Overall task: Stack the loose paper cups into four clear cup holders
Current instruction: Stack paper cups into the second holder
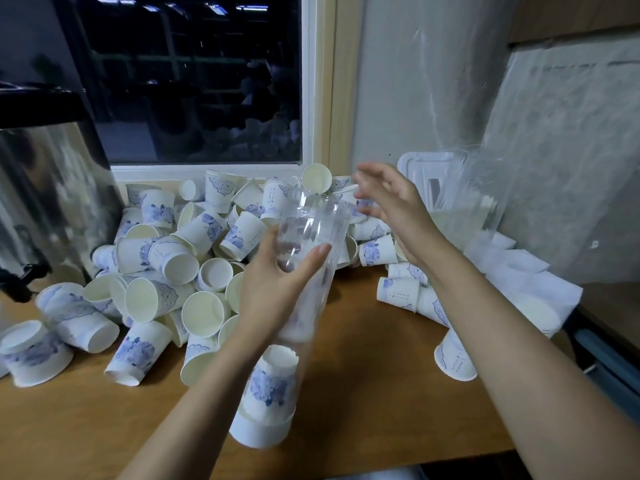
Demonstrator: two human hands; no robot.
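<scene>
Paper cups (180,258), white with blue floral print and cream insides, lie in a loose heap along the back edge of the wooden table (363,358), tipped every way; a few more lie toward its right edge. The left hand (277,282) wraps its fingers and thumb around a clear cup holder (311,220), a thin, glossy transparent tube tilted over the table's middle. A short nested stack (270,386) sits in the tube's lower end near the front edge. The right hand (391,199) hovers beside the tube's upper mouth, fingers spread and slightly blurred, holding nothing. A shiny steel urn (45,188) stands at the left edge. Crinkled clear plastic bags (478,188) slump at the back right corner.
</scene>
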